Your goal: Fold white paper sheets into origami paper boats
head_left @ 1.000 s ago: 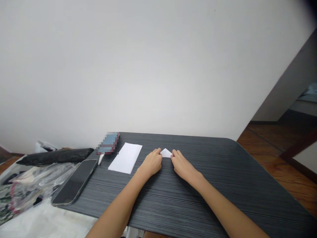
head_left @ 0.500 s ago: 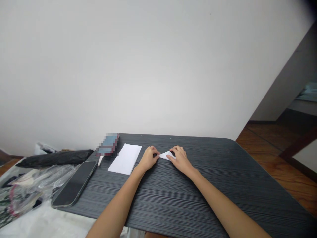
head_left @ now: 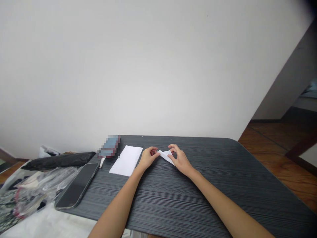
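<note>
Left hand (head_left: pixel 148 158), just right of the white sheet (head_left: pixel 126 161), is closed in a pinch on the nearer end of the folded paper (head_left: pixel 166 155), which is held at the tabletop (head_left: pixel 160 201) farther right of that sheet. Its long axis is slanted away from the sheet and towards the viewer, into the right hand (head_left: pixel 171 152); a thumb is rested against it there under curved fingers, but whether it is gripped cannot be told.
</note>
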Demonstrator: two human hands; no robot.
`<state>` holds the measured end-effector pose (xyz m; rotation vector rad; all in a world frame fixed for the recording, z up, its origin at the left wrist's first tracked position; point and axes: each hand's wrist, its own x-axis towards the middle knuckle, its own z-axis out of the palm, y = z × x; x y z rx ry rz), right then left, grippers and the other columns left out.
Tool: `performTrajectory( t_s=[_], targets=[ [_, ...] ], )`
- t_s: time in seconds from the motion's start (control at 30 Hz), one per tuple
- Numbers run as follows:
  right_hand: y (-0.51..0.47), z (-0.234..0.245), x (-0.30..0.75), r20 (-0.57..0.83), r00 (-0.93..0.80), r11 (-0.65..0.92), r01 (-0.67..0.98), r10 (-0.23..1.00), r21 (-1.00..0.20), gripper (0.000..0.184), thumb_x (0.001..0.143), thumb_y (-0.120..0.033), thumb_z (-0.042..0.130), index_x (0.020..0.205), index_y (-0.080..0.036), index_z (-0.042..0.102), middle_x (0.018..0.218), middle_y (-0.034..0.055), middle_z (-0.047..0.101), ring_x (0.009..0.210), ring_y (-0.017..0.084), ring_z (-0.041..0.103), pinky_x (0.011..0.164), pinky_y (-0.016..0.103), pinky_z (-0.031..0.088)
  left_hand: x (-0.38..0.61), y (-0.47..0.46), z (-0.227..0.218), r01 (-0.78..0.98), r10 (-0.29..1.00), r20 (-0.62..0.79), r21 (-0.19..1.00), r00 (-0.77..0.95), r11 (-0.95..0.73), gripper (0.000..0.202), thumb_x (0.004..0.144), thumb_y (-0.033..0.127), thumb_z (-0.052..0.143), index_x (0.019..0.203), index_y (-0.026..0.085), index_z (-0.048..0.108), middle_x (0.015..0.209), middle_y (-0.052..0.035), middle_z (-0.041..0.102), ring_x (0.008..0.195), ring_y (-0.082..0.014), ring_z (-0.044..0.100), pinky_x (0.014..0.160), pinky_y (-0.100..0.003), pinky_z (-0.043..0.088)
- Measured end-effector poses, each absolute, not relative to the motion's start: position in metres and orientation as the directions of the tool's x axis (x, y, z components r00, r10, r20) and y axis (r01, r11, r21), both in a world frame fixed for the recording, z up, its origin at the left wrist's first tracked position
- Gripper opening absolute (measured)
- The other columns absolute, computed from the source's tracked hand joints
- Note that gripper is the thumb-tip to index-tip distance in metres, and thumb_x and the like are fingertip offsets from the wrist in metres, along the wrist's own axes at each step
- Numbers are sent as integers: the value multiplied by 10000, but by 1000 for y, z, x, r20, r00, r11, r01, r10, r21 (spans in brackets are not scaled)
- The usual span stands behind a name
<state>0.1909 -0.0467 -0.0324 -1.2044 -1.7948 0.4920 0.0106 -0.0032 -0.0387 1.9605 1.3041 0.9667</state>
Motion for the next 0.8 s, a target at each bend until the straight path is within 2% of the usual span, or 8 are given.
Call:
performTrajectory(
  t_s=[0.1,0.2,0.37,0.6,0.7,0.8],
  targets=[
    [-48,-28,194,513,-119,486,552,850,-678,131,750,-217,457,870,-198,507,777,15,563,774,163,518,752,307,328,12,-4,-33,364,961,170,900,219,-242,323,688,346,567,884,91,598,696,-47,608,573,-99,499,553,-217,393],
    [-48,-25,197,546,-133,512,579,827,-634,85,769,-228,450,765,-191,526,747,24,567,756,166,514,722,297,332,16,-9,-28,187,950,107,968,294,-167,361,719,420,521,834,88,601,697,-59,611,523,-77,482,480,-190,357],
    [-50,-23,200,568,-240,581,596,787,-554,122,794,-169,419,817,-186,538,793,32,586,767,153,521,725,284,327,21,-17,-26,-53,911,59,998,407,-41,408,729,466,502,778,67,577,782,-115,623,554,-91,542,494,-196,379],
    [-55,-21,203,569,-411,668,646,712,-369,231,815,-84,362,943,-183,527,916,60,591,880,151,501,775,294,277,22,-17,-25,-150,892,8,986,452,67,345,729,397,542,795,60,579,789,-136,643,639,-161,619,578,-247,455],
    [-56,-20,202,566,-450,682,667,690,-300,255,819,-68,342,949,-179,531,898,62,591,883,150,497,775,299,262,23,-18,-25,-183,890,-21,976,455,117,267,722,310,570,785,51,582,759,-144,652,688,-186,630,641,-269,483],
    [-57,-18,201,563,-475,692,672,676,-264,261,815,-55,336,937,-179,530,904,56,593,897,148,492,777,303,258,24,-18,-26,-199,901,-45,969,432,144,185,708,211,583,784,43,591,728,-129,655,686,-171,632,669,-252,496]
  ],
)
